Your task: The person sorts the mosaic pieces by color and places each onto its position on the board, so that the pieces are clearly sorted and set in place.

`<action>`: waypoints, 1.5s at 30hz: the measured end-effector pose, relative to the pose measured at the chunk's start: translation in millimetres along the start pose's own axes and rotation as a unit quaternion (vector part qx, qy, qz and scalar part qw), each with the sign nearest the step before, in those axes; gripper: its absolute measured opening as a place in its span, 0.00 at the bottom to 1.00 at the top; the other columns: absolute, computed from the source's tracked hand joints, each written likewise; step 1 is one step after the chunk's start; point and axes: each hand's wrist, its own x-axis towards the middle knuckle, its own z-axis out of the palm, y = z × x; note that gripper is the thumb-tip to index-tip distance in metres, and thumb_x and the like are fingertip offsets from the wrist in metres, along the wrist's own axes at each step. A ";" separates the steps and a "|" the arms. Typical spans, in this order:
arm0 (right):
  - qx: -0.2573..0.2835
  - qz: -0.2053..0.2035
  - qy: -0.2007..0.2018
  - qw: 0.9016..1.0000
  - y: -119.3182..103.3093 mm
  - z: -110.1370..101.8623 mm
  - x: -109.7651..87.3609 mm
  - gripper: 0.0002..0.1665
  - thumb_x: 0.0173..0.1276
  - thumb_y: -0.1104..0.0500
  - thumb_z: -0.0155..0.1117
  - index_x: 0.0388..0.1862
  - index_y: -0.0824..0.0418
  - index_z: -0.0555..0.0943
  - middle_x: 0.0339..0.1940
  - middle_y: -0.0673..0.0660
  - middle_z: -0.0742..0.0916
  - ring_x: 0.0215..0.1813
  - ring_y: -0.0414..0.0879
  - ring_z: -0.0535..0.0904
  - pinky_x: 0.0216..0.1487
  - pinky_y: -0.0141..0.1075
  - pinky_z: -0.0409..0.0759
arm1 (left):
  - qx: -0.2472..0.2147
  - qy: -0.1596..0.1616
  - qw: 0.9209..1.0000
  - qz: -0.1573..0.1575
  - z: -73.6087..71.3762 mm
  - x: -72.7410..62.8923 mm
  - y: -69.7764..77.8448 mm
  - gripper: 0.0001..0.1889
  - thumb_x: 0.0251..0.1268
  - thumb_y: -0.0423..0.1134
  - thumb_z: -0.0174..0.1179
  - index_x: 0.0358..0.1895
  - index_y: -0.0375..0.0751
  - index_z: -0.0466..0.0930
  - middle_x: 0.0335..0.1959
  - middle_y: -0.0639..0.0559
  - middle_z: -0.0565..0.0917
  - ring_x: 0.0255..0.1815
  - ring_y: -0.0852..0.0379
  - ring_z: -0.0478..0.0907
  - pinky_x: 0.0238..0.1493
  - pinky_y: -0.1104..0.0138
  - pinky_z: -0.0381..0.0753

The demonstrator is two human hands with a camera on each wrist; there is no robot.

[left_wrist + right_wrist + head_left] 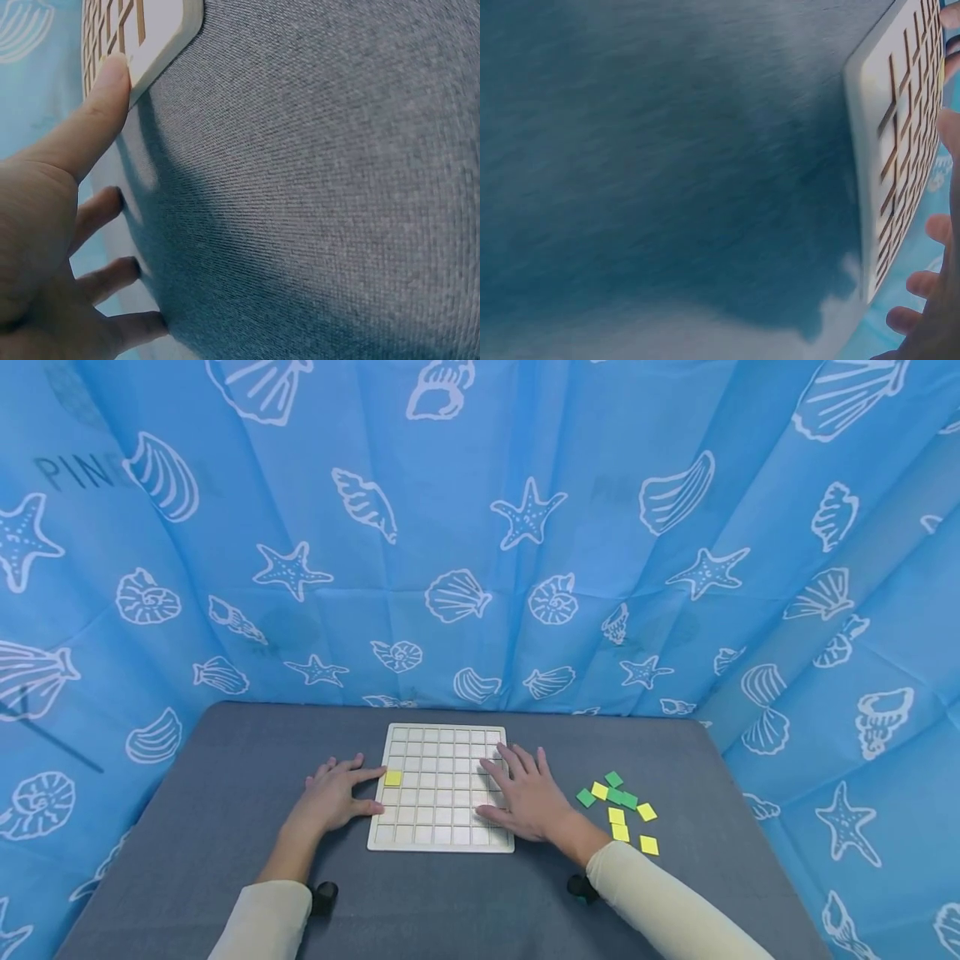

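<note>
A pale board with a grid of square cells (442, 789) lies flat on the table. One yellow square tile (393, 778) sits in its leftmost column. My left hand (333, 795) is at the board's left edge, thumb and index finger spread apart and reaching the rim near the tile. In the left wrist view the thumb (105, 101) rests on the board's border, while other fingers touch the cloth. Over the right edge of the board my right hand (531, 800) is spread, holding nothing; whether its fingertips touch the cells, I cannot tell.
Right of the board lie several loose yellow tiles (648, 845) and green tiles (613, 779), some overlapping. Grey cloth covers the table (450, 902). A blue shell-patterned curtain (480, 527) hangs behind and along both sides. Dark wrist-camera parts (324, 897) sit by the cuffs.
</note>
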 end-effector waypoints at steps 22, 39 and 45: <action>0.060 0.113 0.040 0.991 65.6 1.0 -52.2 0.48 0.71 0.28 0.57 0.80 0.53 0.64 0.80 0.68 0.67 0.80 0.70 0.61 0.74 0.74 0.57 | -0.005 -0.002 1.000 -0.012 -0.6 -1.8 -1.0 0.39 0.55 0.57 0.73 0.73 0.60 0.74 0.80 0.35 0.63 0.79 0.19 0.49 0.67 0.21 0.52; 0.117 0.170 0.078 0.975 104.0 5.1 -100.3 0.41 0.75 0.41 0.61 0.78 0.59 0.65 0.77 0.72 0.66 0.76 0.71 0.60 0.71 0.70 0.64 | -0.009 0.006 1.000 0.006 2.3 -5.7 -1.8 0.38 0.56 0.57 0.74 0.73 0.58 0.74 0.80 0.35 0.63 0.79 0.19 0.50 0.67 0.21 0.52; 0.107 0.175 0.099 0.974 114.7 1.6 -111.0 0.33 0.75 0.48 0.64 0.73 0.61 0.71 0.75 0.74 0.68 0.74 0.73 0.62 0.67 0.71 0.65 | -0.020 0.009 1.000 0.008 2.0 -1.0 3.1 0.38 0.56 0.56 0.73 0.73 0.59 0.74 0.80 0.36 0.62 0.80 0.20 0.49 0.68 0.21 0.51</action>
